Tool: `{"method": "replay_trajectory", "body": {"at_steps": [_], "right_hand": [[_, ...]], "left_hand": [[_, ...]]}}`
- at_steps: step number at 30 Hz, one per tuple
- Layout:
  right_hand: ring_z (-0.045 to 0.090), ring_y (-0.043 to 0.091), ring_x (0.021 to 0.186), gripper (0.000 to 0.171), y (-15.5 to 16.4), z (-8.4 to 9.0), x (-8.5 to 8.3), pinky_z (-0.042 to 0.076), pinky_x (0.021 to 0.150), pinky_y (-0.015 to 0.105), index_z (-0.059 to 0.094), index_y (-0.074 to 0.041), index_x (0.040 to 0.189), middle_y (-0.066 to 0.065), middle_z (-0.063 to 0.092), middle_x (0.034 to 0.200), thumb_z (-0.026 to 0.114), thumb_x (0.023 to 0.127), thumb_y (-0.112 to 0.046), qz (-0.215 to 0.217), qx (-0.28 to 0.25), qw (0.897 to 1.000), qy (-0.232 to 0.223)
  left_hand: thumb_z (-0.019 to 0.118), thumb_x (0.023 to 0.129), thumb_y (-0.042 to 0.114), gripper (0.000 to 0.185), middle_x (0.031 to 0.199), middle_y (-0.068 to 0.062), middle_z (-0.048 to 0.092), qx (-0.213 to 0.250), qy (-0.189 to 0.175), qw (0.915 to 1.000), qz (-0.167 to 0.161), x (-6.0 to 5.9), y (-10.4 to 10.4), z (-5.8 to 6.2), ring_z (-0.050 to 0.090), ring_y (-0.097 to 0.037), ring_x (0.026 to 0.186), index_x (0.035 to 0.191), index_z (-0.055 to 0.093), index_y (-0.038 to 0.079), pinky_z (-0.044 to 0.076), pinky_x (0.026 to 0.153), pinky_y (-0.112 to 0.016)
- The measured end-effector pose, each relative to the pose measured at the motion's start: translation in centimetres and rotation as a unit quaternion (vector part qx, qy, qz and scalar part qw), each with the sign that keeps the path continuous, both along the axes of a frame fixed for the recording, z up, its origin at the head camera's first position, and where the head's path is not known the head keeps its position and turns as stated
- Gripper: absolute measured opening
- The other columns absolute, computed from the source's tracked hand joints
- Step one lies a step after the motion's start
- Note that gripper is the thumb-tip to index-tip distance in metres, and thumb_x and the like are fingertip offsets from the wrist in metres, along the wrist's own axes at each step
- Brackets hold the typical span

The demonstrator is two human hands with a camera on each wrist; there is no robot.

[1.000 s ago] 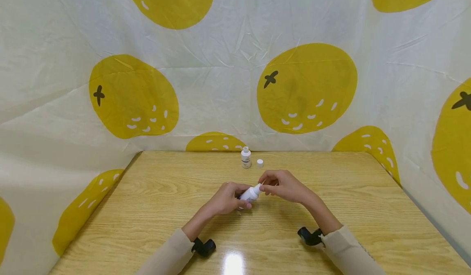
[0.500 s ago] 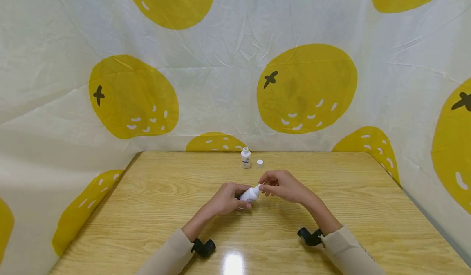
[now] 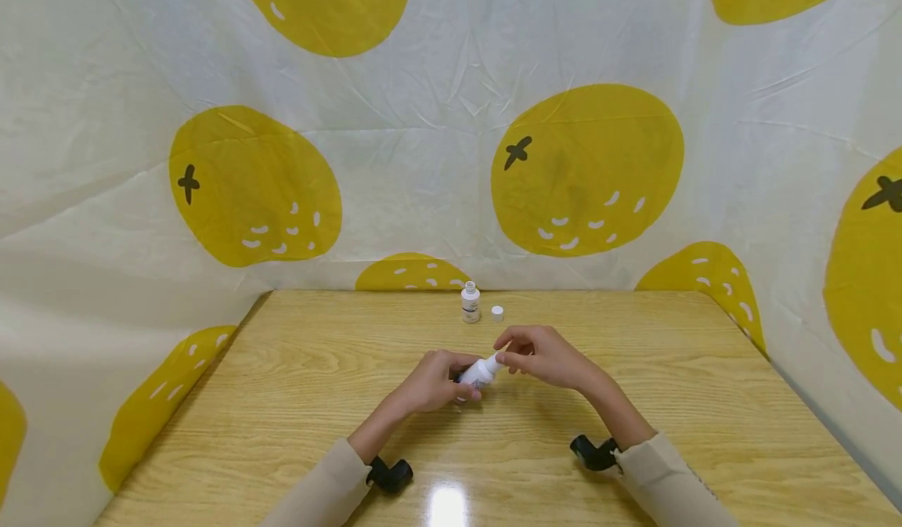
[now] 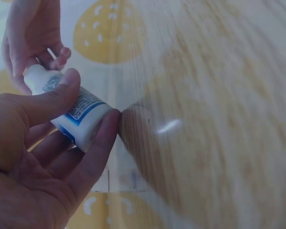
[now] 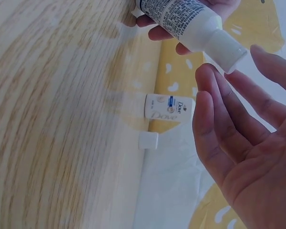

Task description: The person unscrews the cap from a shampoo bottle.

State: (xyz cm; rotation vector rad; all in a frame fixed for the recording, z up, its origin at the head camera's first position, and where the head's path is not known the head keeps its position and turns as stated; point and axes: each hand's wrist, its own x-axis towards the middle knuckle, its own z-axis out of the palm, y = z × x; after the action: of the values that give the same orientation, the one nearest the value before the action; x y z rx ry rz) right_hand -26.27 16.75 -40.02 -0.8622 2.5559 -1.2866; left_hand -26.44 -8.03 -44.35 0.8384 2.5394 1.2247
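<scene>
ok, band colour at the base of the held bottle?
Blue, on the white bottle gripped by the left hand; left wrist view shows it best.

A makeshift recording booth: wooden table (image 3: pixel 296 370) walled by lemon-print cloth (image 3: pixel 423 120) (creased).

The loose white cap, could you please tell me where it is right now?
In the head view the loose white cap sits on the table near its far edge, just right of the small standing bottle, beyond both hands.

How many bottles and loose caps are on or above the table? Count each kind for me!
Bottles: 2, the white bottle held in the left hand, and the small Dove bottle standing at the back.
Loose caps: 1, the white cap.
Total: 3.
</scene>
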Motion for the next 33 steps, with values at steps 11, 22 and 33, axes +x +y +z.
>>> {"method": "replay_trajectory", "body": {"at_steps": [11,22,33], "right_hand": [[0.071,0.035,0.079,0.019,-0.13,-0.09,-0.05,0.059,0.067,0.033,0.071,-0.003,0.107,0.02,0.076,0.092,0.069,0.1,-0.021,0.003,-0.002,1.0,-0.002],[0.071,0.035,0.079,0.021,-0.07,-0.09,-0.05,0.057,0.065,0.026,0.07,-0.004,0.113,0.02,0.075,0.093,0.07,0.1,-0.02,0.01,0.0,1.0,0.009],[0.07,0.04,0.082,0.018,-0.22,0.06,0.06,0.061,0.071,0.045,0.072,-0.006,0.107,0.021,0.075,0.094,0.069,0.1,-0.022,-0.007,0.002,1.0,-0.005]], "left_hand": [[0.082,0.088,0.014,0.041,0.106,-0.005,0.077,-0.005,0.01,0.9999,-0.002,-0.09,-0.05,-0.02,0.066,-0.006,0.081,0.128,0.074,0.016,0.057,0.063,-0.022],[0.081,0.089,0.012,0.04,0.108,-0.007,0.077,0.01,-0.01,0.9999,-0.005,-0.07,-0.11,-0.06,0.067,-0.006,0.079,0.128,0.073,0.014,0.059,0.061,-0.024],[0.082,0.088,0.012,0.041,0.109,-0.008,0.077,0.015,-0.014,0.9998,-0.003,-0.07,-0.1,-0.08,0.068,-0.01,0.082,0.127,0.074,0.015,0.06,0.06,-0.025]]}}
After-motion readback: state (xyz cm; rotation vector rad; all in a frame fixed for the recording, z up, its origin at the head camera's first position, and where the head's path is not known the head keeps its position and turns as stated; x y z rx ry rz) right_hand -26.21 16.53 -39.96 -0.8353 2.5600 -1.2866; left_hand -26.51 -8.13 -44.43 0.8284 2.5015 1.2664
